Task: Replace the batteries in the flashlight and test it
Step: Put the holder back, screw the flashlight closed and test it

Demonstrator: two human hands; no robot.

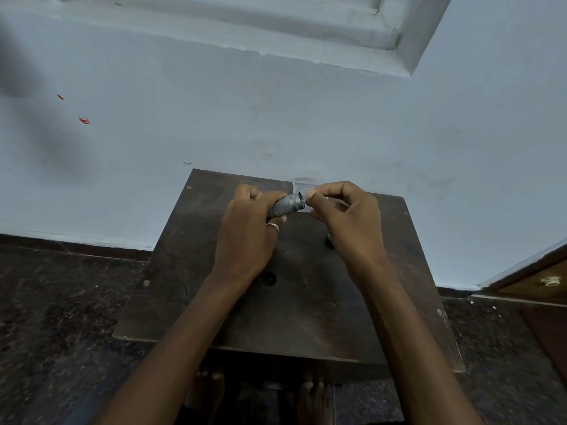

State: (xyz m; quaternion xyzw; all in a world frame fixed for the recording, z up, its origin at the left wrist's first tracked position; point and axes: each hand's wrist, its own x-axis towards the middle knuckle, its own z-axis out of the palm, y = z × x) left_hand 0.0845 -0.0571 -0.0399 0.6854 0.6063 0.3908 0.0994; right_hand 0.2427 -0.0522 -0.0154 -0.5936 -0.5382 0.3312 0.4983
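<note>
Flashlight (288, 205) sat gripped in our left hand (248, 228); our right hand (343, 216) curled beside its open end, pinching what we couldn't tell.

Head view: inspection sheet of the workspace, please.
Surface: dark wooden table, scuffed.
Job's things: grey flashlight, open end toward right hand.
Clutter: dark round part on table; clear plastic item at far edge.
Hands: left hand grips flashlight; right hand curled at its open end, contents unclear.
Cables: nothing seen.
Surroundings: blue wall, speckled floor, knob at right.
</note>
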